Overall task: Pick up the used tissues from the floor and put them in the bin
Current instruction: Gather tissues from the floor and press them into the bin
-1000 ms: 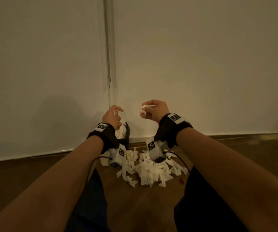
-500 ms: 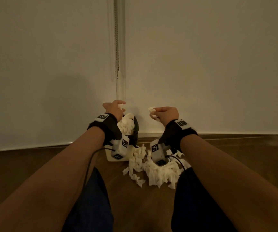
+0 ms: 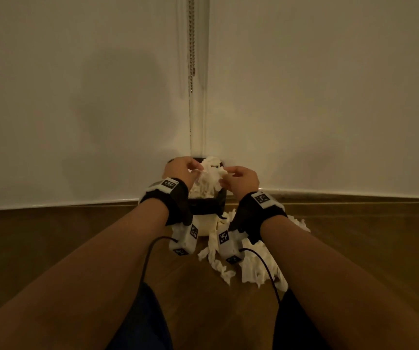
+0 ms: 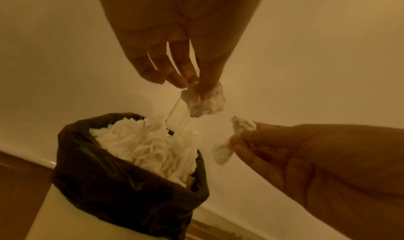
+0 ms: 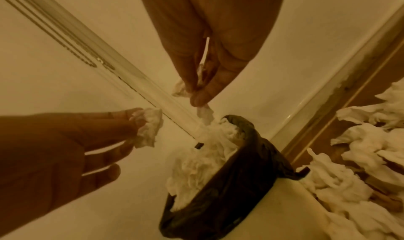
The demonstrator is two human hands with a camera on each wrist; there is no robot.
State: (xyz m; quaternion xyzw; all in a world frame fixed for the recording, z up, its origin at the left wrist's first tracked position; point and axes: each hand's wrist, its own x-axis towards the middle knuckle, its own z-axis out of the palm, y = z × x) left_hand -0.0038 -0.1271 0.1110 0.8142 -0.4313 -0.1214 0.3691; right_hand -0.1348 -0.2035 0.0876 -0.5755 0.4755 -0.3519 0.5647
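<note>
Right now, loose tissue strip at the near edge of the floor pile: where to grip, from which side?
Pinch the tissue strip at its free near end, coming from above on the person's side. It lies flat and twisted on the wooden floor, trailing out of the pile, so that end looks clear of other pieces; a fingertip pinch should lift it alone.

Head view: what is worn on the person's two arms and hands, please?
Both forearms are bare, with no sleeves. Each wrist carries a black strap topped by a white tag with a black square marker. Under each wrist hangs a white camera box bearing similar markers, with a thin black cable running back. The hands wear no gloves.
</note>
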